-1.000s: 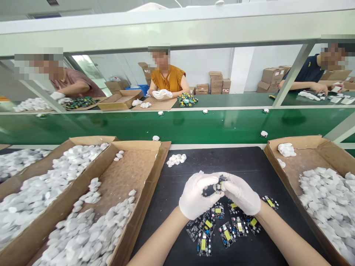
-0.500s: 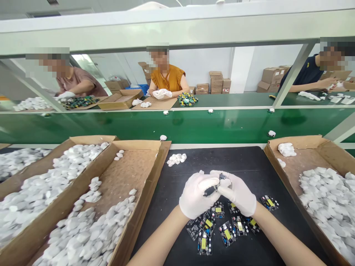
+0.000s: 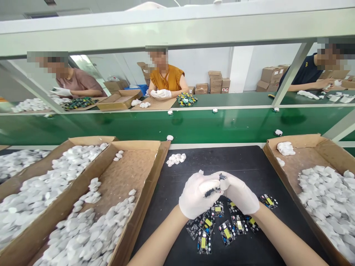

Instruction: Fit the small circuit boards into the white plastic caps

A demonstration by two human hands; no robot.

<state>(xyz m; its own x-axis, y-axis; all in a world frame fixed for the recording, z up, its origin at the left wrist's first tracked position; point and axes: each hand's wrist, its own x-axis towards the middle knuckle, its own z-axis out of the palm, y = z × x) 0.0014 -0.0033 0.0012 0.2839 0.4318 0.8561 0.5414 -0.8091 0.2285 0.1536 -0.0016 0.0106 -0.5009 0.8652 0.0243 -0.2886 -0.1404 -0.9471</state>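
Both my hands wear white gloves and meet above the black work surface (image 3: 172, 207). My left hand (image 3: 196, 195) is closed around a small circuit board (image 3: 212, 191), whose dark edge and components show between the fingers. From the other side, my right hand (image 3: 240, 192) is closed on the same board's far end, where a dark cylindrical part (image 3: 222, 177) sticks up. Gloves hide most of the board. Below the hands lie several loose circuit boards (image 3: 227, 232) with yellow-topped parts; one more board (image 3: 268, 201) lies by my right wrist.
Cardboard trays of white pieces flank me: a left tray (image 3: 130, 166) and a right tray (image 3: 307, 142). A small pile of white pieces (image 3: 176, 159) lies ahead. Beyond runs a green conveyor (image 3: 222, 127) carrying boards with white pieces. Several co-workers sit across it, under a metal frame (image 3: 177, 31).
My right hand's fingers have shifted slightly around the board, showing more of its components. Items on the green conveyor have moved right. The left co-worker's gloved hand has risen.
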